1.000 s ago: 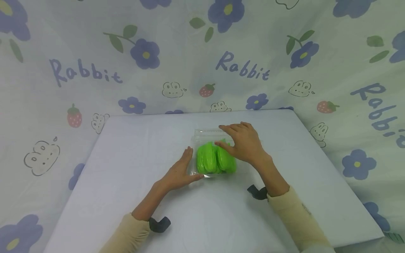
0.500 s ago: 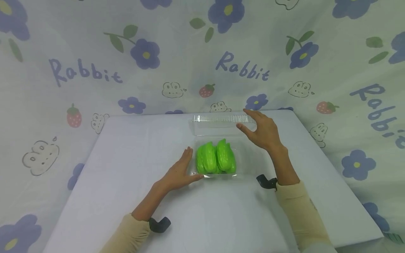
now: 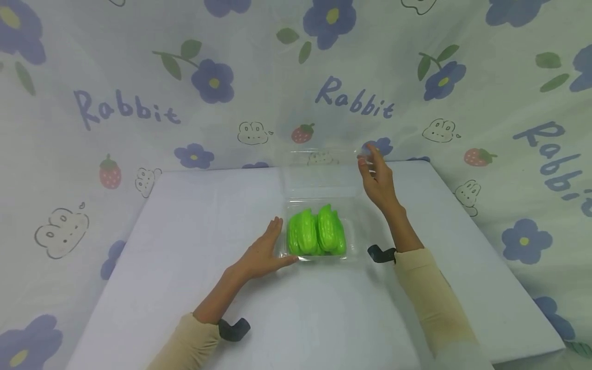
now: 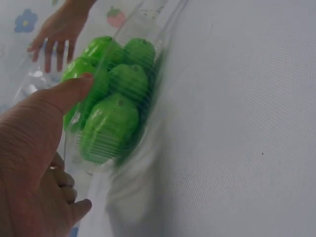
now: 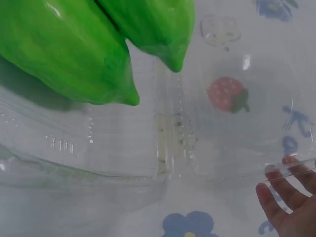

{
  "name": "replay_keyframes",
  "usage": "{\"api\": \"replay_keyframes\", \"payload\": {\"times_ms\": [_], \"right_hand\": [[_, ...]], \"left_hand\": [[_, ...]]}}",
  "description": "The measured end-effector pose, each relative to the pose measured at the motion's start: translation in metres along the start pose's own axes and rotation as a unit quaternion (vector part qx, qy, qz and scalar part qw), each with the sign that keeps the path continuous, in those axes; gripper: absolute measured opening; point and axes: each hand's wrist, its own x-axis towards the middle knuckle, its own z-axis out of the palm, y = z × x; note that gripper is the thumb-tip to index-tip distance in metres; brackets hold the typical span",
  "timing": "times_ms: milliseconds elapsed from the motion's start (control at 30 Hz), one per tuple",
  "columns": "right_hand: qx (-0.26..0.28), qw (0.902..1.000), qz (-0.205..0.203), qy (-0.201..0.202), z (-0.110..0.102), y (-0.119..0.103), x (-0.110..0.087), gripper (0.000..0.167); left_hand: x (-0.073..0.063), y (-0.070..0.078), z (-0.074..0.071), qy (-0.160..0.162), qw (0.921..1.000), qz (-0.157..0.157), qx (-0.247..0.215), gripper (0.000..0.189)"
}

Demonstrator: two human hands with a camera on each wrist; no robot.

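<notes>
Left grip (image 3: pixel 260 255) and right grip (image 3: pixel 380 184) relaxed, one clear box (image 3: pixel 351 239), one lid (image 3: pixel 319 176), at least five green fruits (image 3: pixel 329 231)

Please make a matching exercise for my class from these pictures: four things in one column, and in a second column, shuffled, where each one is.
Column one
1. left hand
2. right hand
3. green pieces
4. clear lid

Column two
A. open, on the far side of the clear base
B. at the left side of the clear base
C. inside the clear base
D. at the right edge of the clear lid

Right pairs: 1-B, 2-D, 3-C, 4-A
</notes>
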Motion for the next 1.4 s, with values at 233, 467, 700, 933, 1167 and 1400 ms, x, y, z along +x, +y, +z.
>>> {"api": "replay_keyframes", "payload": {"times_ms": [233,467,700,933,1167,1400], "right_hand": [[-0.015,0.9972,0.057,-0.046,0.007,0.021,0.000,0.058],[-0.039,0.9821,0.138,-0.122,0.011,0.036,-0.012,0.070],[-0.076,0.9689,0.167,-0.166,0.016,0.049,-0.020,0.077],[-0.095,0.9596,0.178,-0.196,0.019,0.060,-0.034,0.077],[-0.093,0.9600,0.161,-0.209,0.017,0.057,-0.044,0.066],[-0.093,0.9586,0.127,-0.237,0.011,0.054,-0.067,0.064]], "left_hand": [[0.000,-0.001,0.001,-0.004,1.0000,-0.006,-0.001,0.113],[-0.001,-0.001,0.001,0.006,1.0000,0.005,-0.006,0.113],[-0.002,0.001,0.000,0.011,0.9999,0.009,-0.009,0.112],[0.000,0.001,0.003,0.010,0.9999,0.000,-0.006,0.114],[0.002,0.001,0.004,0.011,0.9999,0.001,-0.002,0.115],[0.002,0.002,0.004,0.014,0.9999,0.008,0.001,0.115]]}}
